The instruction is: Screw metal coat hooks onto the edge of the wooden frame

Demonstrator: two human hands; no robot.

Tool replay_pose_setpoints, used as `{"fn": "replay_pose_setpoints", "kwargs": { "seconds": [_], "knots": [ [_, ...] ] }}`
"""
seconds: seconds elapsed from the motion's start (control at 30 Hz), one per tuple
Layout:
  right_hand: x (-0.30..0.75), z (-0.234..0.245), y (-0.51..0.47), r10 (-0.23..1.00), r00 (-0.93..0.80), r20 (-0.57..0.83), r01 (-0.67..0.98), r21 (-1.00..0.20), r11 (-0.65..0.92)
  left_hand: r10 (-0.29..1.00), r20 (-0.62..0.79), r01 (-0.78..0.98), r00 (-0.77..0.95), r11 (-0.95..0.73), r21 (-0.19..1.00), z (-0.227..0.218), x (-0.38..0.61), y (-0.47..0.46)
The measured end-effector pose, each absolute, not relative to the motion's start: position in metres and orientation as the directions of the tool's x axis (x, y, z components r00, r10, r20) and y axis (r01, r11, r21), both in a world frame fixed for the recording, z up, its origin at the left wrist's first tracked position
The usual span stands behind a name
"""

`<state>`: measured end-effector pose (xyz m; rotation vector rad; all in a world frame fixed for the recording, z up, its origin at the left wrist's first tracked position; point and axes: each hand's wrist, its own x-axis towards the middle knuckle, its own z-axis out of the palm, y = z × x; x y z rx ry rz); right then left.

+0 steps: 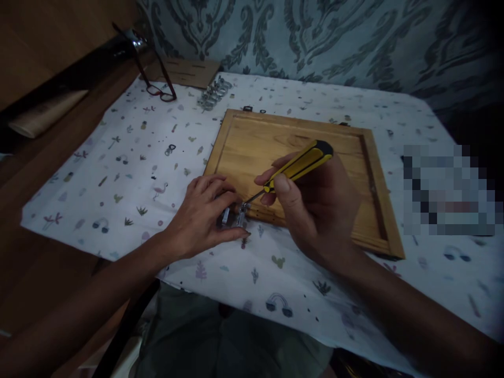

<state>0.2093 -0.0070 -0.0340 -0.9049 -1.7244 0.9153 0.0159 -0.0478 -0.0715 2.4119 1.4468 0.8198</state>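
Observation:
A wooden cabinet door (252, 152) with a raised frame lies flat on the cloth-covered table. At its near left edge sits a metal hinge (241, 214). My left hand (202, 215) curls round this hinge, fingertips on the wood and thumb along the near side. In my right hand (315, 205) is a screwdriver (297, 165) with a yellow and black handle, held at a slant. Its tip meets the hinge beside my left fingers; the screw itself is too small to make out.
Several more metal hinges (213, 93) lie in a pile at the back, near a brown cardboard piece (185, 72). Glasses (160, 93) stand at the back left. A pixelated object (449, 191) is at the right. Dark metal fittings (248, 108) show along the door's far edge.

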Motion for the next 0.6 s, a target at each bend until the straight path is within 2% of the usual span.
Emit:
{"fn": "replay_pose_setpoints", "kwargs": {
  "seconds": [0.13, 0.23, 0.43, 0.5, 0.6],
  "knots": [
    [0.210, -0.034, -0.006, 0.871, -0.316, 0.376, 0.161, -0.883, 0.440, 0.857, 0.362, 0.745, 0.368, -0.504, 0.437, -0.072, 0.016, -0.048],
    [0.213, -0.033, -0.005, 0.862, -0.342, 0.376, 0.218, -0.860, 0.461, 0.856, 0.361, 0.747, 0.371, -0.506, 0.431, -0.071, 0.015, -0.048],
    [0.212, -0.024, 0.001, 0.792, -0.346, 0.502, 0.348, -0.716, 0.606, 0.855, 0.357, 0.746, 0.378, -0.509, 0.429, -0.072, 0.016, -0.047],
    [0.210, -0.021, 0.004, 0.778, -0.373, 0.506, 0.312, -0.722, 0.618, 0.858, 0.355, 0.750, 0.372, -0.503, 0.430, -0.072, 0.016, -0.047],
    [0.205, -0.016, 0.007, 0.771, -0.405, 0.491, 0.155, -0.795, 0.587, 0.860, 0.353, 0.758, 0.369, -0.498, 0.420, -0.072, 0.016, -0.047]
  ]
}}
